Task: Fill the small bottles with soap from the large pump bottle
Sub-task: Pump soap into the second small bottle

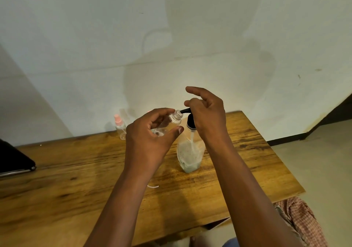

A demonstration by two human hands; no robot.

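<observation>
Two bare hands work above the wooden table [76, 180], close together but not touching each other. The left hand [150, 142] holds one small clear bottle [171, 122] between the curled fingers and the thumb; this bottle is tilted, has no cap, and its open neck points toward the black spout of the pump. The right hand [207, 117] rests on the black pump head of the large pump bottle [189, 153], with the middle fingers bent over it, while the index finger stands up and free. If the hand really presses the pump down, I cannot tell.

One large pump bottle stands upright on the table, directly under the right hand. Its body is clear, with pale, foamy soap in the lower part and a white tube inside. No label or writing can be read on it.

Left of the pump bottle and further back, near the wall [95, 37], stands one more small bottle with pink cap [120, 127], upright. Just behind it something clear shows, maybe another bottle, but it is too blurred to count. Beyond the left hand a small piece of pink is also visible, mostly hidden.

In front of the pump bottle, near the left forearm, lies one thin white curved piece [153, 186]. Far to the left of the pump bottle, one dark flat object [13, 161] lies at the edge of the table. Below the right forearm, beside the table, is one checked cloth [299, 216].
</observation>
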